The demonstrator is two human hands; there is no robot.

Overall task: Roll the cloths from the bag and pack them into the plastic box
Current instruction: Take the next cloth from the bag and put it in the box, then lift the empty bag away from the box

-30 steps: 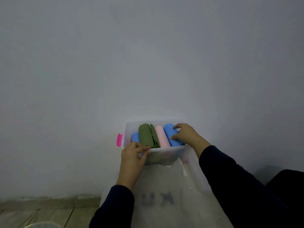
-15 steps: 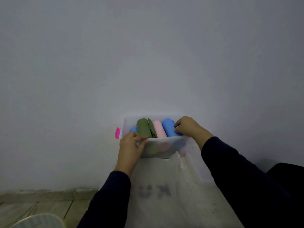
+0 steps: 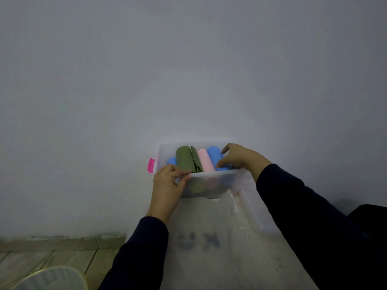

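Rolls packed, hands settling the box

The plastic box [image 3: 211, 185] holds green roll [image 3: 185, 159], pink roll [image 3: 206, 161] and blue roll [image 3: 215, 153] at 12 o'clock above the bag [image 3: 219, 248]. Left hand [image 3: 167, 185] still pinches the near rim; right hand [image 3: 238, 159] fingers have lifted, loosely curled over the blue roll. Pink latch [image 3: 150, 165] at 9 o'clock.

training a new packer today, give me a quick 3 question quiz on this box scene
1. True or false: the green roll lies between two pink rolls.
2. Which hand grips the box at its near rim? A) left hand B) right hand
3. What colour is the roll under the right hand?

Key: 1 false; 2 A; 3 blue
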